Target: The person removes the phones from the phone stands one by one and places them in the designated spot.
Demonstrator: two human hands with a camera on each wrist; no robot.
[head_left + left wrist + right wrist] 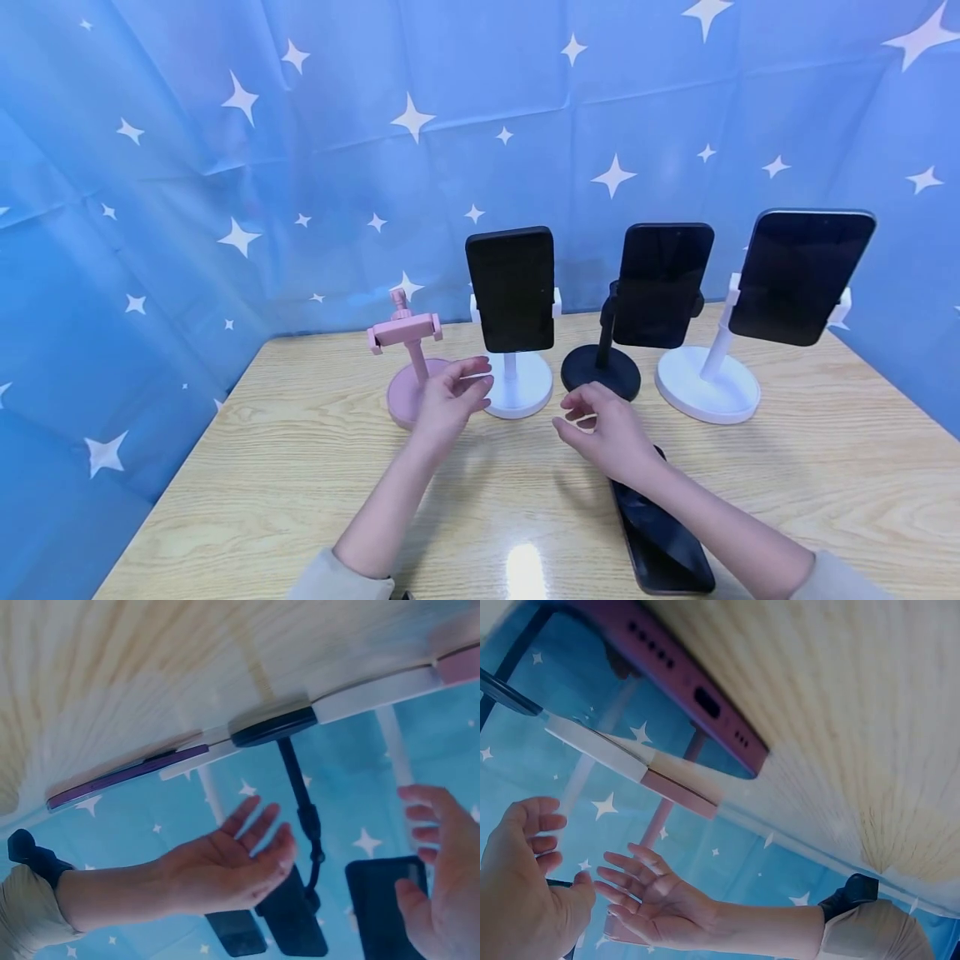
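Both hands hover over the table with loosely bent fingers and nothing in them. My left hand (452,398) is beside the white phone stand (517,398) and overlaps the base of the pink phone stand (407,400). A black phone (512,292) sits upright in that white stand's clamp; the pink clamp holds none. My right hand (609,429) is in front of the black phone stand (602,372), its thumb and fingers apart. Beneath the right forearm, partly hidden, a phone (663,546) lies flat, screen up; the right wrist view shows its purple edge (697,697).
The black stand carries a phone (663,283). At the right, another white stand (708,387) bears a tilted phone (802,275). Behind the wooden table (300,467) hangs a blue cloth (337,183) with white stars.
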